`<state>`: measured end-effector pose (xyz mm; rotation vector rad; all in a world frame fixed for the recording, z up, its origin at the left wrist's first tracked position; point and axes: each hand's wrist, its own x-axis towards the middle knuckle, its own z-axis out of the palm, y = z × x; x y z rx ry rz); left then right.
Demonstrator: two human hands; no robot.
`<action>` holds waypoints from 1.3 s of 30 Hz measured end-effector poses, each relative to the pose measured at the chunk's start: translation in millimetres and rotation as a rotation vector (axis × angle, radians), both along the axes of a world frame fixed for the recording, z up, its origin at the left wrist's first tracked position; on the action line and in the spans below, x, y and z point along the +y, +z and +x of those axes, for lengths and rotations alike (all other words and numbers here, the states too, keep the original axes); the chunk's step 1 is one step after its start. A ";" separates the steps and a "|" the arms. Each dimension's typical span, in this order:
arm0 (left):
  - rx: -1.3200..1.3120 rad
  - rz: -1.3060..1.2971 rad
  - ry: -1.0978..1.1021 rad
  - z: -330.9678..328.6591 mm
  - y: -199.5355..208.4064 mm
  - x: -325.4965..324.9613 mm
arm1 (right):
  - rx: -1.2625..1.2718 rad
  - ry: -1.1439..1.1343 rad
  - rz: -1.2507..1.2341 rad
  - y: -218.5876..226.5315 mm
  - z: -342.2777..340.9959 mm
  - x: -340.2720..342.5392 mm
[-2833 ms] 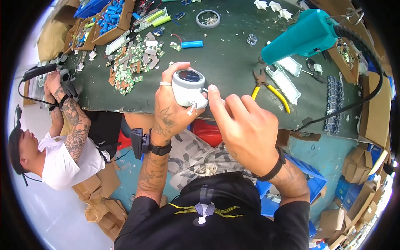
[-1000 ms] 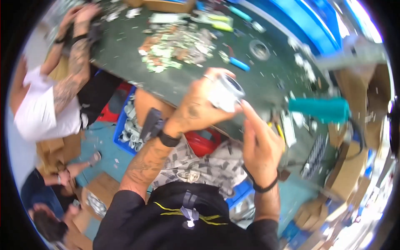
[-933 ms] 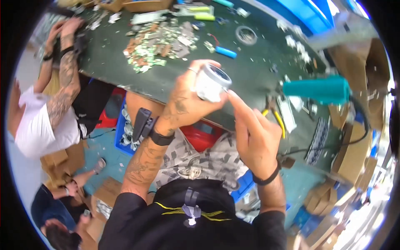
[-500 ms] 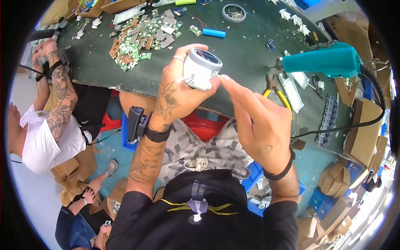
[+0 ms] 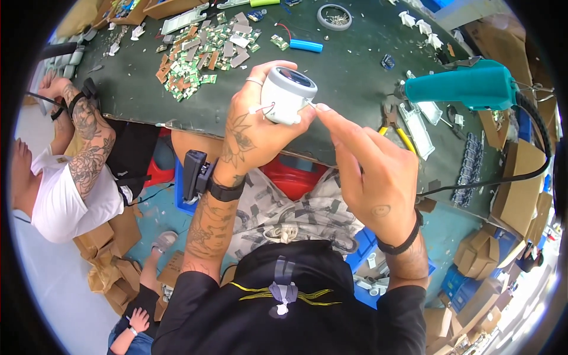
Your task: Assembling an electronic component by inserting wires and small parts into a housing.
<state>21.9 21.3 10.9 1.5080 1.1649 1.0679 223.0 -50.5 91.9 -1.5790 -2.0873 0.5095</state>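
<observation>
My left hand (image 5: 251,118) is wrapped round a white, rounded device housing (image 5: 282,105) with a grey rim and a dark round window on top. A short thin wire (image 5: 273,106) with a red tint shows on the housing's left side, near my thumb side. My right hand (image 5: 376,171) comes in from the right, its thumb and index fingertips brought together at the housing's right side. A tiny pale sliver shows at those fingertips; what it is, I cannot make out. Both hands are above the near edge of the dark green table (image 5: 343,77).
A heap of small green circuit boards (image 5: 189,65) lies far left, with a blue cylindrical battery (image 5: 306,45) nearby. To the right are a teal power tool (image 5: 461,86) with a black cable, yellow-handled pliers (image 5: 390,124) and white plastic frames (image 5: 418,133). A co-worker (image 5: 77,177) sits at left.
My hands and the housing keep nearly the same pose, the whole view having shifted slightly. At lower left, another person's hands and body have moved.
</observation>
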 end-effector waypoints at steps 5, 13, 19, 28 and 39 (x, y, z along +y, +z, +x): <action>0.194 0.093 0.010 2.2 4.0 -3.6 | -0.027 -0.006 -0.030 7.1 2.3 3.2; 0.211 0.171 0.038 6.0 -4.9 -3.6 | -0.119 0.055 0.170 -9.5 3.4 2.7; 0.162 0.147 0.041 5.5 -4.9 -6.0 | -0.110 0.013 0.162 -21.5 -7.2 -6.0; 0.079 0.073 0.094 7.6 -10.6 -6.7 | -0.197 -0.035 0.414 -47.4 -26.6 -0.9; 0.069 0.068 0.079 8.3 -6.0 -6.1 | 0.458 -0.136 -0.054 -28.5 -7.9 4.9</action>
